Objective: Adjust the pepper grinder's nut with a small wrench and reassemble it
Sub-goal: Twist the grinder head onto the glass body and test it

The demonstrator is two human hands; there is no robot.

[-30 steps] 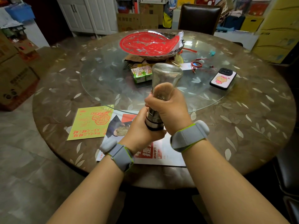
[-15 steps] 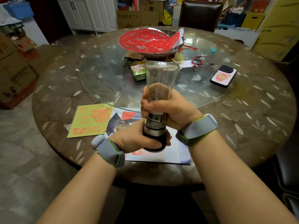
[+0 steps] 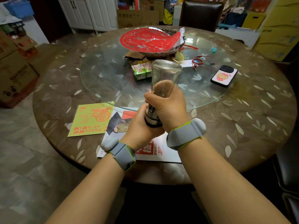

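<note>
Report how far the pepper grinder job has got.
Looks done: no wrench shows, so the nut step seems over, though the nut itself is hidden. In hand: the right hand grips the pepper grinder around its glass body and the left hand grips its dark metal base, held above the table. Left: whether the parts are fully tightened cannot be told.

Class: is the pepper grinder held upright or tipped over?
Roughly upright: the pepper grinder has its glass end up, metal end down, between left hand and right hand.
</note>
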